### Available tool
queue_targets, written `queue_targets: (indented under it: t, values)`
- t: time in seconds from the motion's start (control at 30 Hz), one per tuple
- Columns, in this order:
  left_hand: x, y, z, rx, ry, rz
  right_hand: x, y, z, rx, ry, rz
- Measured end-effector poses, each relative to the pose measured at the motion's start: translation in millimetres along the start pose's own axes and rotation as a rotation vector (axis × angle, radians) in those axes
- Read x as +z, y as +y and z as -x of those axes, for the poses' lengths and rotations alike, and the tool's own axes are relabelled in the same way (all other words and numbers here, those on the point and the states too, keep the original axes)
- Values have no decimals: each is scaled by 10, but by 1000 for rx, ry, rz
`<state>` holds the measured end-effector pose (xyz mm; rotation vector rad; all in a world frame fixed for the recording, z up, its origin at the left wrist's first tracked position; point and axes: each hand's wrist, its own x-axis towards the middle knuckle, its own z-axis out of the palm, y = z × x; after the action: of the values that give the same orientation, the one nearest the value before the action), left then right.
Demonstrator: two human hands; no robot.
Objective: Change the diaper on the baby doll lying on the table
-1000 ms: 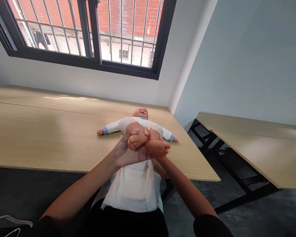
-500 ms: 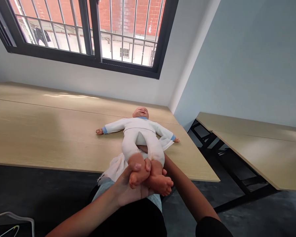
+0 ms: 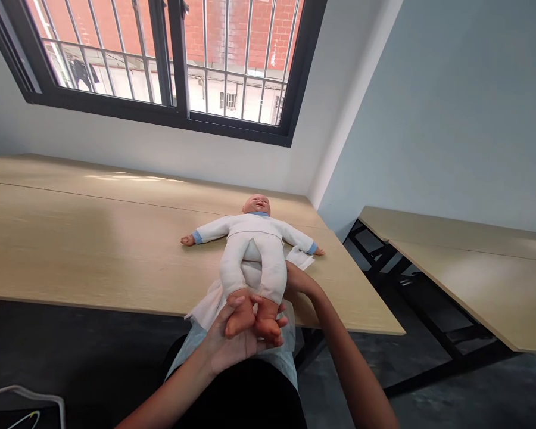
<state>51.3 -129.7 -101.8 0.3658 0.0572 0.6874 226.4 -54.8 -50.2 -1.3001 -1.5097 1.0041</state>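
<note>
A baby doll [image 3: 255, 262] in a white suit with blue cuffs lies on its back on the wooden table [image 3: 116, 250], head toward the window and arms spread. My left hand [image 3: 232, 339] is closed round its bare ankles, with a finger between them, at the table's front edge. Under and beside the legs is a thin white cloth [image 3: 205, 304], part of it hanging over the edge. My right hand [image 3: 298, 280] rests by the doll's leg on the right, beside the cloth. Its fingers are hidden behind the leg.
A barred window [image 3: 232, 71] is in the wall behind the table. To the right, past a gap, stands a second table [image 3: 473, 280] with black metal legs. A white hanger-like frame [image 3: 36, 395] shows at lower left.
My right hand has come out from between and under the legs to their right side. The doll's feet are lowered and shifted slightly left, still in my left hand.
</note>
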Motion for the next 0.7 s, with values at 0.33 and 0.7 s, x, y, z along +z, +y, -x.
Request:
queue_targets:
  t: [0.33, 0.7]
  values:
    - [91, 55, 63, -47, 69, -136, -71, 296, 297, 178, 127, -401]
    - [10, 1047, 537, -98, 524, -552, -402, 476, 178, 198, 127, -349]
